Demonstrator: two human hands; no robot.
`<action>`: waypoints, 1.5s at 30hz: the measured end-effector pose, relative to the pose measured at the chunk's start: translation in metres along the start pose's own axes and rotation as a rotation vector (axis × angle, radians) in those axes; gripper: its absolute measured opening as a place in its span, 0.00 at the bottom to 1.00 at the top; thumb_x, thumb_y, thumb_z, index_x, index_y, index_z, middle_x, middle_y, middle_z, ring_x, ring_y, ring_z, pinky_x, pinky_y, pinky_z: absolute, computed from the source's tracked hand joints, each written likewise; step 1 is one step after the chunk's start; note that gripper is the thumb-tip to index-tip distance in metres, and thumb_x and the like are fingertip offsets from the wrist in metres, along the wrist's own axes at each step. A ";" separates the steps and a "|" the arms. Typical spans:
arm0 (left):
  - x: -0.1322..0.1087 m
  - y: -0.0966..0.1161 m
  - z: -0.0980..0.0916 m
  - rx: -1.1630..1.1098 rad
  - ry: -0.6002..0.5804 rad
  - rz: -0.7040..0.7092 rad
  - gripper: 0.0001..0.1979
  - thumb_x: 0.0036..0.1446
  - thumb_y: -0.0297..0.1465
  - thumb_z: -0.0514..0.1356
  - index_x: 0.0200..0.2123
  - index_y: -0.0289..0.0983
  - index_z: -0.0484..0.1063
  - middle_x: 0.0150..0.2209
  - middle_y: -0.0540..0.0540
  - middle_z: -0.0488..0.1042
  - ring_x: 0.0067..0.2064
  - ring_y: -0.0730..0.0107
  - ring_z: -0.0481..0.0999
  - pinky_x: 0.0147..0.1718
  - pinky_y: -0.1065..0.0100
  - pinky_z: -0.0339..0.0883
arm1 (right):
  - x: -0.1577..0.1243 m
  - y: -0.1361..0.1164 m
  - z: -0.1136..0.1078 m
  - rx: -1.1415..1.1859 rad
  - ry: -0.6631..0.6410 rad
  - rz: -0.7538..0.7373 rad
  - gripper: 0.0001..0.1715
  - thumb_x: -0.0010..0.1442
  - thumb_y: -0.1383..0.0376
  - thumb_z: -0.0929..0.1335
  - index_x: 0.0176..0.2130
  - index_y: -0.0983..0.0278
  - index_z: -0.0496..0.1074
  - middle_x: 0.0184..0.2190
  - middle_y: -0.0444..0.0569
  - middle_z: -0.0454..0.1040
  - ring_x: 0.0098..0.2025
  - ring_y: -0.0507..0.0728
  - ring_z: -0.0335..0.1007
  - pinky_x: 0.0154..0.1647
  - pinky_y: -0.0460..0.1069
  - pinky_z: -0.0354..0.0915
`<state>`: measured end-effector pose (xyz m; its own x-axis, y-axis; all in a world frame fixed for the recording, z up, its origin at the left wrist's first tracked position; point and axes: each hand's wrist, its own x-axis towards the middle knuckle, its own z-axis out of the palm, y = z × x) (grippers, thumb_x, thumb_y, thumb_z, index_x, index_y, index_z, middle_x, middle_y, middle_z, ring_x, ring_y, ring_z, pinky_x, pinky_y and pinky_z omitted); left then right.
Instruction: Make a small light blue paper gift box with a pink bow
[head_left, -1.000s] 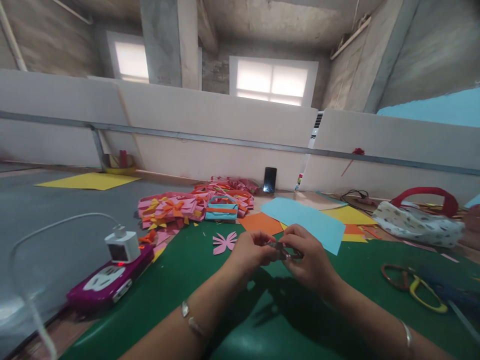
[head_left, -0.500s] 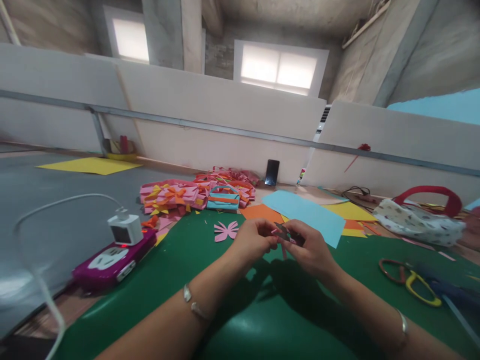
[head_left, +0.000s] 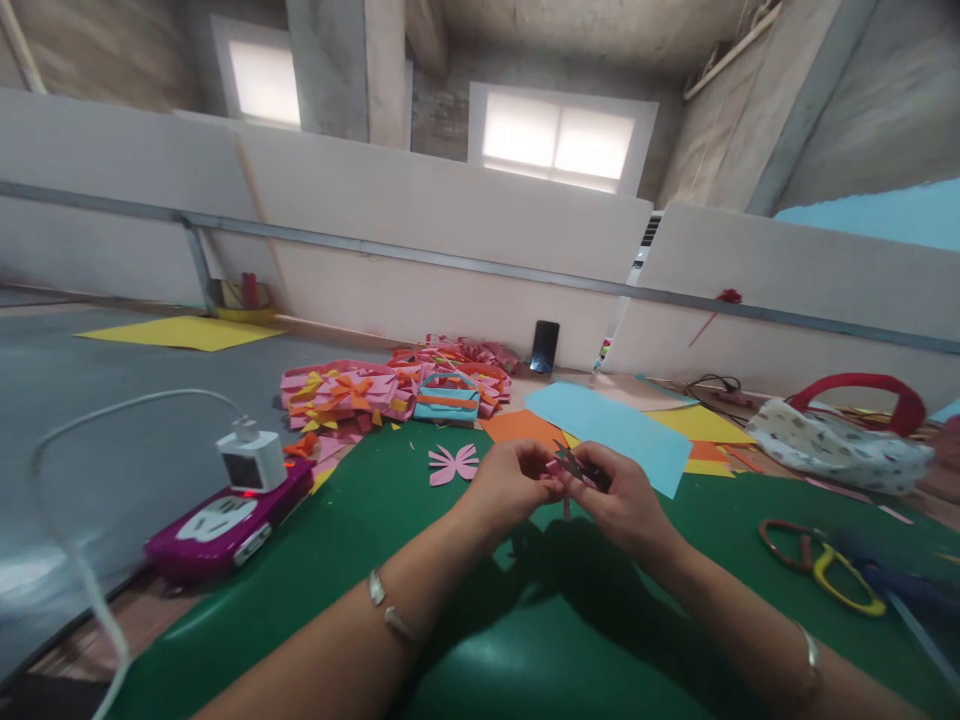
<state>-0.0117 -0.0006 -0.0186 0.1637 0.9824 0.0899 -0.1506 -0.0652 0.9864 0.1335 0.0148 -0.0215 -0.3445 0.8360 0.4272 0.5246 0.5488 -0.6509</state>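
Pinched in my left hand [head_left: 511, 484] is a small piece of pink paper [head_left: 553, 469], partly hidden by the fingers. My right hand [head_left: 626, 500] is closed around a small pair of dark-bladed scissors [head_left: 574, 463], whose blades point up and left, close to the paper. A thin pink strip [head_left: 567, 506] hangs below the fingertips. Left of my hands, a cut pink paper butterfly shape [head_left: 453, 464] lies flat on the green mat [head_left: 360, 580]. Both hands are above the mat, almost touching each other.
Blue paper [head_left: 611, 425], orange paper [head_left: 521, 426] and yellow paper [head_left: 709, 424] lie beyond my hands. A pile of folded paper pieces [head_left: 345, 390] and a small blue paper bag [head_left: 447, 402] sit behind. Yellow-handled scissors [head_left: 847, 580] lie right; a purple power strip [head_left: 225, 530] left.
The scissor blades have spread apart at their tips, where they looked closed before. My hands have stayed in nearly the same place.
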 end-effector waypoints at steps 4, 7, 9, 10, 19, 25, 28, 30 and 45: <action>0.001 0.000 -0.002 -0.010 0.000 -0.002 0.09 0.33 0.23 0.65 0.23 0.32 0.69 0.24 0.48 0.72 0.29 0.71 0.72 0.33 0.68 0.65 | 0.001 -0.001 0.000 0.054 -0.025 0.034 0.09 0.53 0.61 0.64 0.27 0.65 0.67 0.21 0.42 0.63 0.25 0.51 0.56 0.25 0.46 0.53; 0.000 0.003 -0.002 0.039 0.028 -0.017 0.09 0.33 0.23 0.65 0.23 0.32 0.69 0.22 0.51 0.71 0.27 0.74 0.70 0.31 0.70 0.64 | 0.002 0.001 0.000 0.095 -0.018 0.035 0.09 0.52 0.62 0.64 0.26 0.65 0.66 0.21 0.42 0.62 0.25 0.51 0.55 0.26 0.46 0.54; -0.001 0.004 -0.001 0.075 0.040 -0.018 0.08 0.34 0.22 0.64 0.23 0.32 0.69 0.22 0.51 0.70 0.27 0.75 0.70 0.30 0.71 0.64 | 0.002 0.001 0.001 0.103 -0.010 0.043 0.08 0.52 0.62 0.64 0.26 0.65 0.66 0.21 0.42 0.62 0.25 0.51 0.55 0.25 0.46 0.54; -0.001 0.004 -0.001 0.088 0.045 -0.015 0.08 0.34 0.21 0.63 0.23 0.32 0.69 0.22 0.52 0.70 0.26 0.75 0.70 0.29 0.71 0.64 | 0.002 0.002 0.001 0.106 -0.008 0.050 0.08 0.52 0.63 0.64 0.26 0.65 0.66 0.21 0.42 0.62 0.25 0.51 0.55 0.25 0.46 0.53; 0.003 -0.004 -0.003 0.171 0.029 0.034 0.07 0.34 0.24 0.63 0.21 0.33 0.68 0.21 0.52 0.69 0.26 0.74 0.69 0.28 0.71 0.62 | 0.003 0.002 0.000 0.100 -0.001 0.045 0.08 0.52 0.64 0.64 0.25 0.65 0.64 0.20 0.41 0.61 0.25 0.50 0.54 0.25 0.46 0.53; 0.000 0.003 0.001 0.246 0.027 0.045 0.04 0.37 0.21 0.60 0.21 0.33 0.68 0.21 0.52 0.71 0.27 0.74 0.71 0.29 0.72 0.63 | 0.001 -0.001 -0.002 0.125 0.031 0.042 0.08 0.51 0.65 0.64 0.23 0.65 0.64 0.20 0.41 0.62 0.24 0.51 0.55 0.25 0.46 0.54; 0.000 0.004 0.001 0.319 0.038 0.078 0.05 0.38 0.21 0.59 0.24 0.33 0.69 0.23 0.50 0.73 0.27 0.73 0.71 0.28 0.72 0.63 | 0.001 -0.002 -0.002 0.181 -0.009 0.066 0.07 0.51 0.66 0.64 0.22 0.65 0.64 0.19 0.42 0.64 0.24 0.51 0.59 0.26 0.46 0.55; 0.000 0.003 0.000 0.404 0.046 0.147 0.09 0.40 0.22 0.59 0.30 0.34 0.70 0.24 0.50 0.73 0.27 0.72 0.71 0.28 0.71 0.63 | 0.001 -0.002 -0.002 0.223 -0.023 0.092 0.06 0.50 0.67 0.64 0.23 0.65 0.65 0.19 0.43 0.66 0.25 0.52 0.61 0.27 0.47 0.56; -0.001 -0.007 -0.002 0.801 0.075 0.456 0.18 0.43 0.19 0.54 0.39 0.40 0.69 0.28 0.51 0.74 0.31 0.72 0.73 0.30 0.71 0.62 | 0.001 -0.002 -0.004 0.485 -0.008 0.222 0.04 0.45 0.71 0.64 0.21 0.65 0.65 0.16 0.41 0.69 0.23 0.50 0.61 0.25 0.45 0.56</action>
<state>-0.0127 -0.0009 -0.0257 0.1869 0.8389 0.5111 0.5391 -0.5225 0.6605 0.1352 0.0147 -0.0171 -0.2732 0.9309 0.2424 0.1657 0.2937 -0.9414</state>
